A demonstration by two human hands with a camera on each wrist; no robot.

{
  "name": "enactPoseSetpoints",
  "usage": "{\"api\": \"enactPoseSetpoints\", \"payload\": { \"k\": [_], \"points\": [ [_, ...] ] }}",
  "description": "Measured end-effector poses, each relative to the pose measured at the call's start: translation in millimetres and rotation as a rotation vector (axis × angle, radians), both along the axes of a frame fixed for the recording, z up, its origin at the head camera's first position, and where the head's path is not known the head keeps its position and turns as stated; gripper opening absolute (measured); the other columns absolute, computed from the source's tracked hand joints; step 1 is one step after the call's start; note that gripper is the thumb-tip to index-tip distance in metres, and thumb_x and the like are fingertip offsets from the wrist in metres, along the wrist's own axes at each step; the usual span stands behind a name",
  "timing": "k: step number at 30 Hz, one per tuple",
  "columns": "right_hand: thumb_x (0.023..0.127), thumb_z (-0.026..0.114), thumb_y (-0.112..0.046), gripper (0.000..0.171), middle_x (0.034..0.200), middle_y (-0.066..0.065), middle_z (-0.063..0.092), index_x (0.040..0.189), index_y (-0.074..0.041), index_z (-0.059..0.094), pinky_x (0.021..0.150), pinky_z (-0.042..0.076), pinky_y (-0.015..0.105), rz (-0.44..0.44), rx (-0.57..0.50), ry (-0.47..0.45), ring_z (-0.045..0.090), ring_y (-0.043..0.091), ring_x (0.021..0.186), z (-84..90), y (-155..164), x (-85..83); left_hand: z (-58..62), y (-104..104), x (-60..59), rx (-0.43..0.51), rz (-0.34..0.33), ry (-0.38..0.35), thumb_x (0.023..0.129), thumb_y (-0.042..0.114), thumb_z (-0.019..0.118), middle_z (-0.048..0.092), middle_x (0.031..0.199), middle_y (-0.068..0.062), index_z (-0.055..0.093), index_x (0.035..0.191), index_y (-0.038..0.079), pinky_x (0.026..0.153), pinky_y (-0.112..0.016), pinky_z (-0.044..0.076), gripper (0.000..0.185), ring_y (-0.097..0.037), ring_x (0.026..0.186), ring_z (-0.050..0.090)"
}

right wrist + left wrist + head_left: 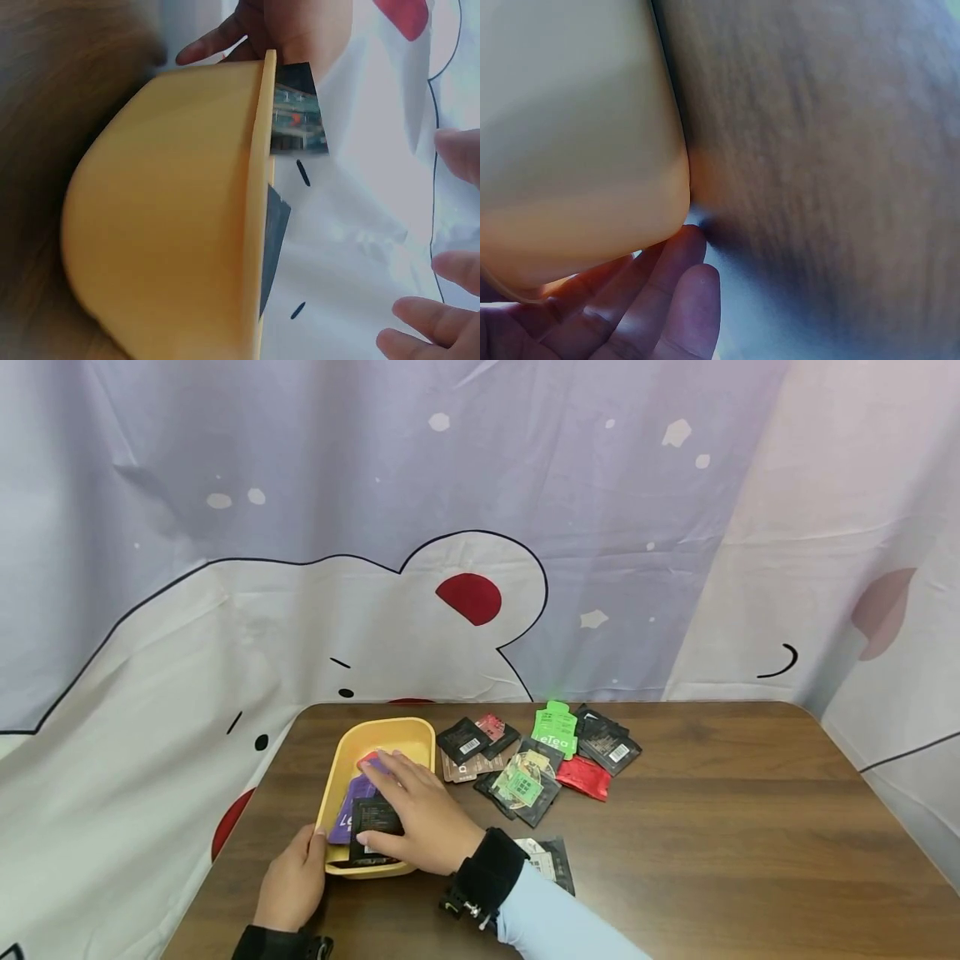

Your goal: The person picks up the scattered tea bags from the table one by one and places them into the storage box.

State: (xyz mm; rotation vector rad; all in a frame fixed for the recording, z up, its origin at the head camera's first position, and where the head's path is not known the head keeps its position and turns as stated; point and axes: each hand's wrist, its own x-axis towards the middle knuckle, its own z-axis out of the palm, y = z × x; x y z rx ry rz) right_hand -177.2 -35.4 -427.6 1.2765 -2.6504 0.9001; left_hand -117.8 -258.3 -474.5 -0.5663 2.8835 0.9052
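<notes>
- Currently, in the head view, we are seeing the right hand (423, 818) hovering over the tub (397, 737), palm turned down, fingers spread and seemingly pinching nothing; the thumb is lying above the black packet (371, 817).
- Beside it inside the tub, the purple packet (347, 817) is leaning to the left.
- Meanwhile, the left hand (292, 878) is pinching the tub's near left corner, the forearm coming in from the lower edge.
- Right of the tub, the green packet (553, 731) and the red packet (583, 777) are lying among others on the table (735, 843).
- We are judging the step in hand to be placing or settling packets in the tub. The next move is probably calling for a lift clear of the rim, then a pinch on another packet, with the left hand steadying the tub.
- From the left wrist, we are seeing the left fingers (694, 307) supporting the tub's underside near a corner; the thumb's grip is not showing clearly.
- From the right wrist, a pictured packet (298, 105) and a dark packet (274, 244) are poking above the rim, and the right fingertips are hanging apart, away from both.
</notes>
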Motion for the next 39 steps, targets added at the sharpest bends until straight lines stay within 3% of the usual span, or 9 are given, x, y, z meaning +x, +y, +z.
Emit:
{"api": "enactPoseSetpoints", "payload": {
  "k": [3, 7, 13, 22, 32, 39],
  "points": [
    [0.096, 0.063, -0.054, 0.084, 0.166, 0.003, 0.027, 0.162, -0.025, 0.022, 0.12, 0.031, 0.053, -0.005, 0.019, -0.018, 0.027, 0.026, 0.154, 1.2, 12.9, 0.8, 0.5, 0.0, -0.5, -0.003, 0.0, 0.0, 0.11, 0.031, 0.03, 0.062, 0.097, -0.014, 0.054, 0.128, 0.001, 0.067, -0.037, 0.041, 0.042, -0.024, 0.081, 0.053],
    [0.093, 0.065, -0.056, 0.085, 0.161, 0.003, 0.035, 0.162, -0.028, 0.023, 0.117, 0.036, 0.053, -0.026, 0.065, -0.082, 0.037, 0.027, 0.149, -0.2, 35.2, 1.7, 0.1, -0.4, -0.8, -0.001, -0.003, -0.004, 0.11, 0.032, 0.03, 0.062, 0.099, -0.015, 0.053, 0.13, 0.001, 0.068, -0.038, 0.043, 0.044, -0.025, 0.081, 0.054],
    [0.09, 0.069, -0.056, 0.087, 0.161, 0.007, 0.036, 0.161, -0.027, 0.027, 0.118, 0.034, 0.053, -0.047, 0.14, -0.15, 0.039, 0.03, 0.146, -12.2, 71.0, 0.6, 0.7, -1.4, 0.1, -0.008, -0.017, 0.004, 0.11, 0.031, 0.029, 0.063, 0.106, -0.019, 0.052, 0.133, 0.0, 0.073, -0.045, 0.047, 0.045, -0.027, 0.084, 0.056],
    [0.088, 0.073, -0.051, 0.087, 0.155, 0.007, 0.043, 0.159, -0.023, 0.032, 0.115, 0.037, 0.053, -0.051, 0.235, -0.184, 0.045, 0.027, 0.142, -33.3, 119.2, 2.1, 2.4, 0.4, 0.2, -0.003, -0.007, -0.014, 0.111, 0.031, 0.029, 0.062, 0.105, -0.018, 0.051, 0.133, 0.0, 0.07, -0.039, 0.045, 0.045, -0.025, 0.083, 0.054],
    [0.08, 0.083, -0.045, 0.088, 0.138, 0.01, 0.056, 0.153, -0.015, 0.045, 0.109, 0.043, 0.053, -0.078, 0.32, -0.171, 0.054, 0.029, 0.128, -41.2, 152.1, 11.8, 1.6, 1.6, -1.9, 0.003, 0.005, -0.034, 0.111, 0.035, 0.027, 0.062, 0.113, -0.02, 0.049, 0.138, -0.001, 0.075, -0.043, 0.047, 0.05, -0.027, 0.089, 0.056],
    [0.073, 0.088, -0.036, 0.085, 0.119, 0.001, 0.058, 0.147, -0.015, 0.052, 0.092, 0.047, 0.038, -0.083, 0.348, -0.098, 0.052, 0.014, 0.104, -45.3, 158.9, 15.1, 1.8, 1.7, -2.2, 0.005, 0.008, -0.043, 0.111, 0.036, 0.026, 0.062, 0.115, -0.021, 0.048, 0.139, -0.002, 0.077, -0.045, 0.048, 0.052, -0.028, 0.091, 0.056]
  ]
}}
